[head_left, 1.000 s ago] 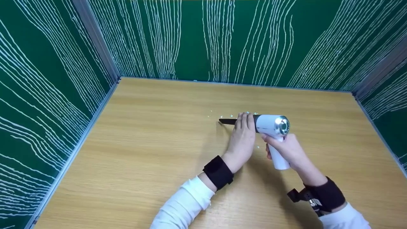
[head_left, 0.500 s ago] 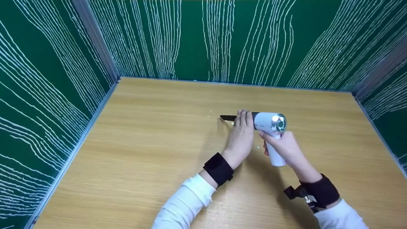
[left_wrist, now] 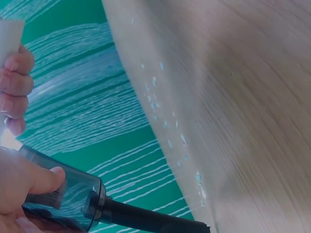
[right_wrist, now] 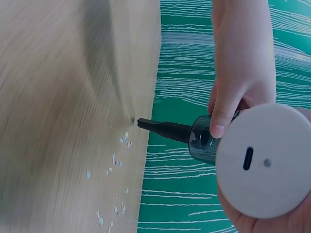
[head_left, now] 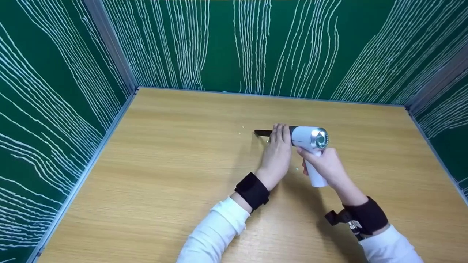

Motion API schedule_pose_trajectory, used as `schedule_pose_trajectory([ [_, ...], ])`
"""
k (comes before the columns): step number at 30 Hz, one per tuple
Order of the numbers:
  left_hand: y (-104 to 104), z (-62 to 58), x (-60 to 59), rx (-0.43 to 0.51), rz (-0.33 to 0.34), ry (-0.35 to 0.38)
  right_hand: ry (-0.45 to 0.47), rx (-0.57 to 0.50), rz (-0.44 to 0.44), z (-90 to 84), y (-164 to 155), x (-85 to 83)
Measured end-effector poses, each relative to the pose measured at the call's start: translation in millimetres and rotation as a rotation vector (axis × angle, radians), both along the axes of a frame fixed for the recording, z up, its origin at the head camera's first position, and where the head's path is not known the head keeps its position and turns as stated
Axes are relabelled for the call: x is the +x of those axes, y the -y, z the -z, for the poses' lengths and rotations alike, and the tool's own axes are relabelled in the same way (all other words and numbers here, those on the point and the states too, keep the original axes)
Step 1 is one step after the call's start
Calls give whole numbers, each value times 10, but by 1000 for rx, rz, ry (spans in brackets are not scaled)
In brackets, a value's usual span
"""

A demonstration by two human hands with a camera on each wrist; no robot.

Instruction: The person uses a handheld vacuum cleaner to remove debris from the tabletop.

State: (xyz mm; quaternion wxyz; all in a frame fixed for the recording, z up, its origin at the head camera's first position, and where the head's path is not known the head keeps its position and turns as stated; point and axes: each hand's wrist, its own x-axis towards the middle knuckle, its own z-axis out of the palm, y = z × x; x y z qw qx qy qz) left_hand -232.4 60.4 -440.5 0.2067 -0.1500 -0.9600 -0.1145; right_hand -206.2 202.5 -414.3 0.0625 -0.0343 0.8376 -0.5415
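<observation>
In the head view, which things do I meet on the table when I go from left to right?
Black nozzle → left hand → white vacuum body → right hand.

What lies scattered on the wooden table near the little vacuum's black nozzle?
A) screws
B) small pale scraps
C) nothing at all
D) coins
B: small pale scraps dot the table just past the black nozzle of the handheld vacuum.
</observation>
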Motion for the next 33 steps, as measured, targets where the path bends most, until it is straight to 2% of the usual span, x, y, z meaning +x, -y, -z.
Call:
schedule_pose_trajectory([
  [19, -145, -14, -33, 56, 9, -3, -23, 45, 37, -61, -117, 10],
  [25, -180, -31, -9, 39, 19, 18, -10, 67, 33, -107, -163, 41],
  [33, -210, -24, 25, 21, 15, 5, 4, 60, 18, -106, -207, 67],
])
